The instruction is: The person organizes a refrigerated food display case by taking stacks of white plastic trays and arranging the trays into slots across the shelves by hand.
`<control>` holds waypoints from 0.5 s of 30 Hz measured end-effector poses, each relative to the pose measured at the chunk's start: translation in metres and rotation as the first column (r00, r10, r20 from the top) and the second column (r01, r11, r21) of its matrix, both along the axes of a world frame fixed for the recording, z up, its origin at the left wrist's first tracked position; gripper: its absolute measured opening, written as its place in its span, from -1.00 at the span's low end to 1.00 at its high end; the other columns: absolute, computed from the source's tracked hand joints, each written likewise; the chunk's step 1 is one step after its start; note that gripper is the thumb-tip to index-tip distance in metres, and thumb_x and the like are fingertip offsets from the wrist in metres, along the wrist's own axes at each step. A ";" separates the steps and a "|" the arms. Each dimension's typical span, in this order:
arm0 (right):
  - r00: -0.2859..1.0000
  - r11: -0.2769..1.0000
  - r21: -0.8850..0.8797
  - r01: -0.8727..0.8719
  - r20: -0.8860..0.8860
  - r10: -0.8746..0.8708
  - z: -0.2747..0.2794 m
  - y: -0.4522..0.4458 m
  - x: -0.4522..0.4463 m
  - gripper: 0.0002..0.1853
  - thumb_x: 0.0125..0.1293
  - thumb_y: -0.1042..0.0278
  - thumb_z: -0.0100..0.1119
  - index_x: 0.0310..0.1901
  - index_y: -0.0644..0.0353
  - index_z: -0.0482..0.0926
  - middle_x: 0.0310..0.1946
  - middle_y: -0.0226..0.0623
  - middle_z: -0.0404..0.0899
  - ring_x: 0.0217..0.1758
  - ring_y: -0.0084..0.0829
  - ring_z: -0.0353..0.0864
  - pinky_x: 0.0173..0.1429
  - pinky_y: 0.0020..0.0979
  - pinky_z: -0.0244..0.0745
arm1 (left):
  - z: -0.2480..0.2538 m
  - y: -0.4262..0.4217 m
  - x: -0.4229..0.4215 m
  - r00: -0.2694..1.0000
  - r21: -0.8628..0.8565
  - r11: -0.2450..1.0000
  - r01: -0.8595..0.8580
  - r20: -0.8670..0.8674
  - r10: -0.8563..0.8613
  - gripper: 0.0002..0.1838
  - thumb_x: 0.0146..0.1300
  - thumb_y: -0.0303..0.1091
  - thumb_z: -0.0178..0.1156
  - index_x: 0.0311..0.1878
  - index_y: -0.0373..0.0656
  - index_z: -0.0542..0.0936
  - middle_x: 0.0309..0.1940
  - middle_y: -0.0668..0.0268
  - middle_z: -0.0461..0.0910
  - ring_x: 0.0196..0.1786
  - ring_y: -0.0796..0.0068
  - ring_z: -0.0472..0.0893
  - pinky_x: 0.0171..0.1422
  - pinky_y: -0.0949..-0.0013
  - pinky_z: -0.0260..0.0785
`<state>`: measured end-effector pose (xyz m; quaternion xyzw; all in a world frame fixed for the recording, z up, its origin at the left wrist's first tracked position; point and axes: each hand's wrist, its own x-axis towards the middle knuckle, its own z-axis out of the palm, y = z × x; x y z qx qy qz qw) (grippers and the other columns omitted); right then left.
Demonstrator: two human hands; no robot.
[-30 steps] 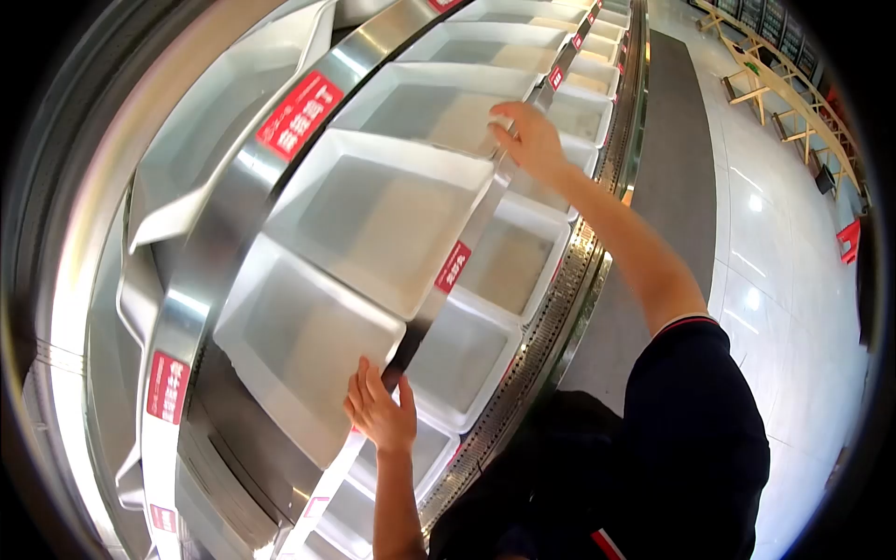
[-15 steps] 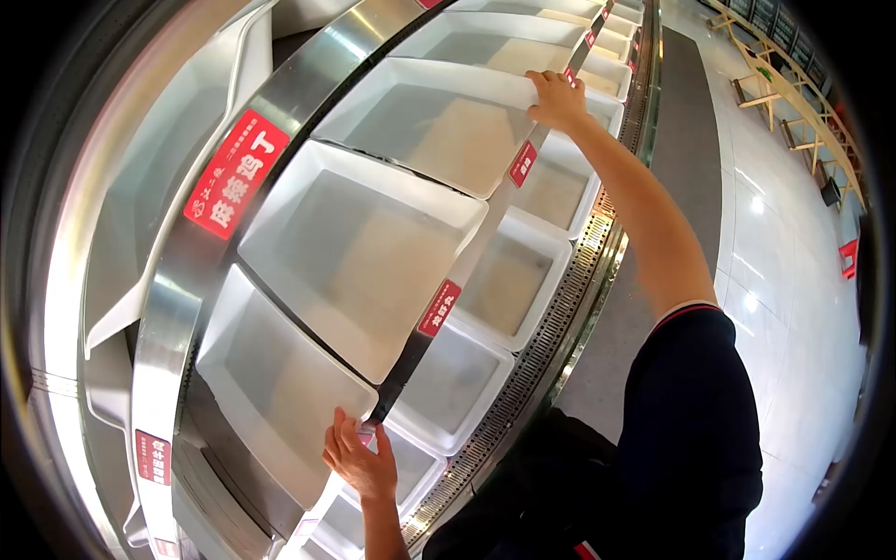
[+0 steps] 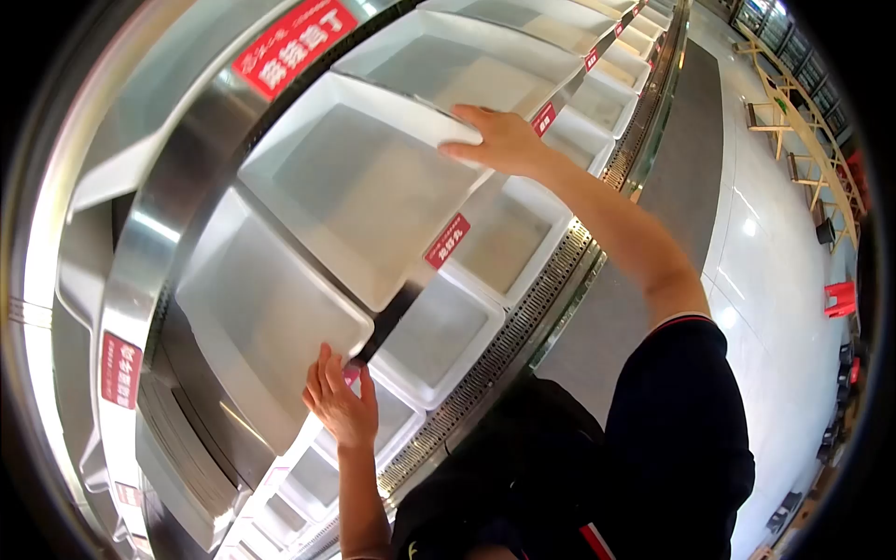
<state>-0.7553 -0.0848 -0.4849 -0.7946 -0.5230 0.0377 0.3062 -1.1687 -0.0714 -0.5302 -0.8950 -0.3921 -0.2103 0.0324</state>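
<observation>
My left hand (image 3: 341, 401) is at the lower front corner of the nearest large white tray (image 3: 271, 322), its fingers apart. A small pink-red tag (image 3: 352, 373) on the shelf edge shows between its thumb and fingers; whether they touch it I cannot tell. My right hand (image 3: 499, 140) reaches over the front corner of the middle large white tray (image 3: 359, 201), thumb and forefinger spread by the rim shared with the farther white tray (image 3: 457, 65). Some of its other fingers are hidden. A red label (image 3: 447, 240) sits on the dark rail below the middle tray.
Smaller white trays (image 3: 434, 345) line the lower level beside a slotted metal grille (image 3: 551, 259). Behind the large trays runs a steel rail with a red sign (image 3: 294, 42). Wooden stands (image 3: 803, 168) and a red stool (image 3: 840, 299) are on the floor at right.
My right hand has come back toward me along the rail, from the farther tray's front to the middle tray's corner. My left hand stays by the tag; the view has shifted.
</observation>
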 end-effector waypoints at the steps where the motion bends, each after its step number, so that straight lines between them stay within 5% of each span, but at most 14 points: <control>1: 0.999 0.999 -0.044 -0.017 0.039 0.018 0.000 -0.003 -0.005 -0.24 0.04 0.00 0.27 0.32 -0.04 0.28 0.18 -0.12 0.45 0.20 -0.11 0.45 0.23 -0.28 0.37 | 0.001 0.000 0.000 1.000 -0.012 1.000 -0.008 0.016 0.009 -0.56 0.06 -0.38 0.30 0.02 -0.19 0.43 0.17 0.20 0.47 0.18 0.13 0.40 0.23 0.11 0.14; 4: 0.988 0.978 -0.174 -0.111 0.087 0.128 0.007 -0.003 -0.004 -0.12 -0.01 0.10 0.26 0.39 0.02 0.13 0.26 -0.08 0.36 0.26 -0.11 0.40 0.29 -0.26 0.32 | 0.003 0.000 -0.007 0.999 -0.005 1.000 -0.015 0.040 0.015 -0.55 0.05 -0.37 0.32 0.03 -0.17 0.44 0.15 0.22 0.50 0.16 0.15 0.43 0.23 0.12 0.14; 13: 0.970 0.962 -0.171 -0.213 0.077 0.229 0.005 -0.002 0.010 -0.16 0.05 0.22 0.26 0.39 0.06 0.13 0.28 -0.07 0.33 0.31 -0.08 0.34 0.34 -0.25 0.25 | 0.007 0.000 -0.023 0.994 -0.048 0.998 -0.050 0.097 0.054 -0.57 0.02 -0.33 0.34 -0.03 -0.16 0.47 0.18 0.23 0.48 0.19 0.14 0.40 0.25 0.10 0.16; 15: 0.869 0.992 -0.030 -0.125 0.479 0.124 -0.002 0.002 -0.004 -0.23 0.10 0.22 0.25 0.37 0.07 0.18 0.27 -0.06 0.34 0.31 -0.08 0.34 0.35 -0.24 0.24 | 0.007 0.001 -0.024 0.990 -0.057 0.998 -0.032 0.132 0.039 -0.57 0.00 -0.34 0.35 -0.04 -0.17 0.47 0.18 0.23 0.48 0.20 0.14 0.40 0.25 0.10 0.16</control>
